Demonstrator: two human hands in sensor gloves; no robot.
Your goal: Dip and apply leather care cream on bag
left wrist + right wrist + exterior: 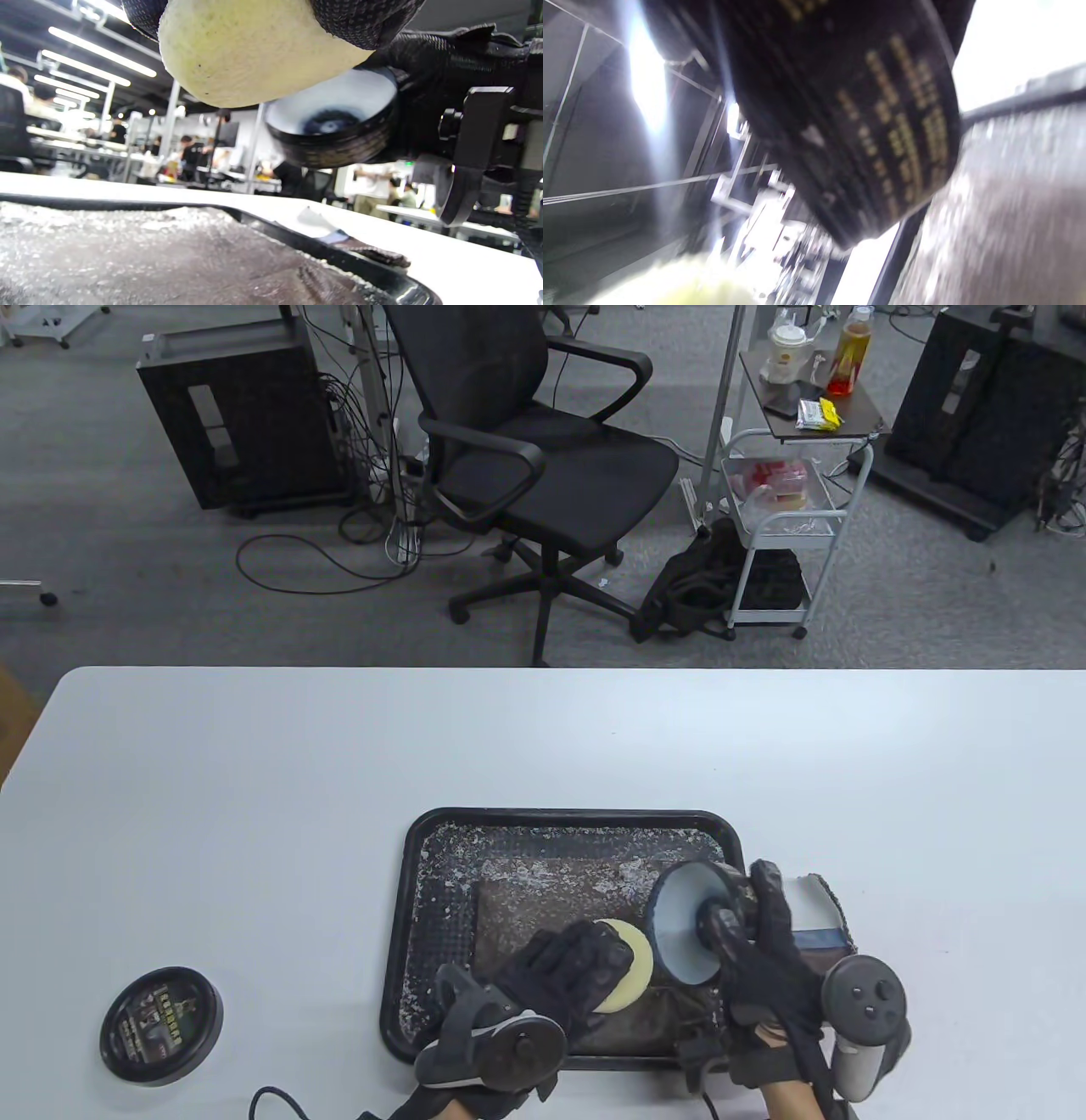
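Desk [254, 780], lower frame. Black tray [424, 848] bottom centre, bag [543, 899] flat inside, flecked white. Right hand [764, 959] grips tilted open cream tin [679, 929]. Left hand [564, 976] pinches yellow sponge [632, 967] beside tin mouth. Lid [161, 1025] lower left. Judgement: dipping stage; spreading on bag left.

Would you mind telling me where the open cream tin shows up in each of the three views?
Table view: the cream tin, tilted, held by the right hand over the tray's right side.
Left wrist view: centre right, below the yellow sponge.
Right wrist view: top centre, its lettered side wall.
Shared landmark: the tray.
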